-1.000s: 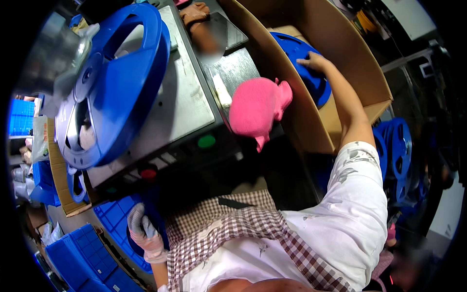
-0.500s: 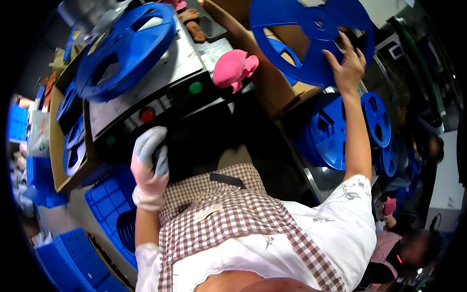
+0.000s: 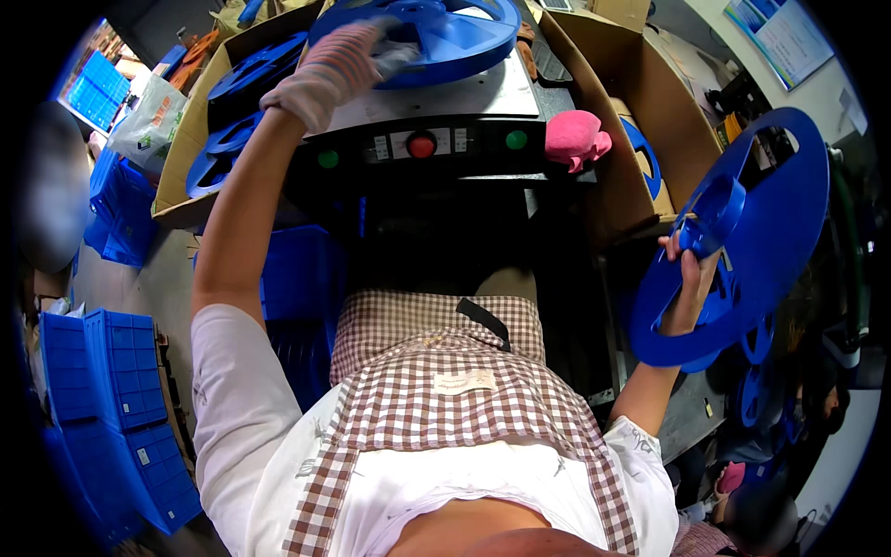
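Note:
My right hand (image 3: pixel 689 283), bare, reaches through a cut-out of a large blue reel disc (image 3: pixel 780 232). Its fingers are closed at the raised hub ring, and the disc is held tilted off to my right. My left hand (image 3: pixel 336 74), in a striped knit glove, is over the left rim of a blue reel (image 3: pixel 473 46) that lies on the machine's metal top. Motion smears the fingertips, so I cannot tell whether they grip the reel. The machine front (image 3: pixel 464 144) carries a red button and green buttons.
An open carton (image 3: pixel 176 186) with blue reel parts stands left of the machine, another carton (image 3: pixel 608 200) on its right. A pink bundle (image 3: pixel 575 139) sits at the machine's right corner. Blue crates (image 3: pixel 125 371) are stacked at the left. Blue reels stand behind the held disc; a person is at lower right.
My left hand has risen from beside my lap to the reel on the machine. My right hand has brought its disc down and right from above the carton, now gripping the hub. The view has turned.

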Tool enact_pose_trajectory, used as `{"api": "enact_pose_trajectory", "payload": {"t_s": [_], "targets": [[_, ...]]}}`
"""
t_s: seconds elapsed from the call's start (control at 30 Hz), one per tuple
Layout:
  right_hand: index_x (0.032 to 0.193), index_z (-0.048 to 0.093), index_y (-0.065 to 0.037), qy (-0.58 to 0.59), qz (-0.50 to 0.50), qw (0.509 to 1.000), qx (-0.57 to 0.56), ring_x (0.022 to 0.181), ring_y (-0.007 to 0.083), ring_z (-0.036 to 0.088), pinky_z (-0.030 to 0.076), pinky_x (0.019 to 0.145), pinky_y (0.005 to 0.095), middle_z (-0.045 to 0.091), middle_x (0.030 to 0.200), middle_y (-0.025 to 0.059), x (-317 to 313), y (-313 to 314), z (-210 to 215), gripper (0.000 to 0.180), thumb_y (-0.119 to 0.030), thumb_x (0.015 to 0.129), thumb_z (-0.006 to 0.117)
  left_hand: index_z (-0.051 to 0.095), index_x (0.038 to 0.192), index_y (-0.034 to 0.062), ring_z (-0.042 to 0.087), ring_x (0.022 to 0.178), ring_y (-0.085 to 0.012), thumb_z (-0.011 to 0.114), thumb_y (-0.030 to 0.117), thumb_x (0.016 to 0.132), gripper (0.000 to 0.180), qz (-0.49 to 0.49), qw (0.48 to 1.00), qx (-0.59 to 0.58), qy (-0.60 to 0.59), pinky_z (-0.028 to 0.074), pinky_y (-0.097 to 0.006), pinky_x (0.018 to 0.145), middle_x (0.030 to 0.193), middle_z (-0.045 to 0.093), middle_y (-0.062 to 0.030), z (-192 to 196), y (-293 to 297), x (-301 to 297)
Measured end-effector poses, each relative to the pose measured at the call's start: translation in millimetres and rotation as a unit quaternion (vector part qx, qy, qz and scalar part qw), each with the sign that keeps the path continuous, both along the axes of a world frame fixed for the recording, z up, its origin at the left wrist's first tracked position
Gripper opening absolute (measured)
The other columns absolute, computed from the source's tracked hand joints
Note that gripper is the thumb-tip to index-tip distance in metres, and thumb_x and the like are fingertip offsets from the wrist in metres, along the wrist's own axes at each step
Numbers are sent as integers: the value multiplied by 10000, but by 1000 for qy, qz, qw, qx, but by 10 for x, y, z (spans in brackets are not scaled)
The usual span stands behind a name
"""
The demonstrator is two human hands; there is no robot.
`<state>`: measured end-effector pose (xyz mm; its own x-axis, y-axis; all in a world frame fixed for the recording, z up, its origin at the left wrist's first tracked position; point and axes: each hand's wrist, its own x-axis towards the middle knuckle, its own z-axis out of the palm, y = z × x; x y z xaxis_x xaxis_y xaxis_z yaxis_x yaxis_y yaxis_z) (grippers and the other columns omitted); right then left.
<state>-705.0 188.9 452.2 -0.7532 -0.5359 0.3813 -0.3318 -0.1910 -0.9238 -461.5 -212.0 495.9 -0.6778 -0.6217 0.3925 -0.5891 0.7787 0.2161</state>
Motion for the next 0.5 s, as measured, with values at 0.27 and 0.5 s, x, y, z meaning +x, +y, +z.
{"api": "enact_pose_trajectory", "payload": {"t_s": [0.27,0.5], "targets": [[1009,516,-57,-33,42,997,-47,760,141,511,448,885,378,520,810,50,409,29,-15,260,-257,852,567,571,1132,109,582,1025,-268,617,157,828,311,72,972,-193,-116,474,-386,869,1053,609,-124,283,-31,86],[1089,495,-16,-96,203,965,-138,821,182,505,400,904,359,520,859,86,188,270,-361,349,-310,906,540,535,1118,47,593,860,-202,511,154,928,220,-42,987,-113,107,474,-291,770,973,591,-114,903,1472,2034]]}}
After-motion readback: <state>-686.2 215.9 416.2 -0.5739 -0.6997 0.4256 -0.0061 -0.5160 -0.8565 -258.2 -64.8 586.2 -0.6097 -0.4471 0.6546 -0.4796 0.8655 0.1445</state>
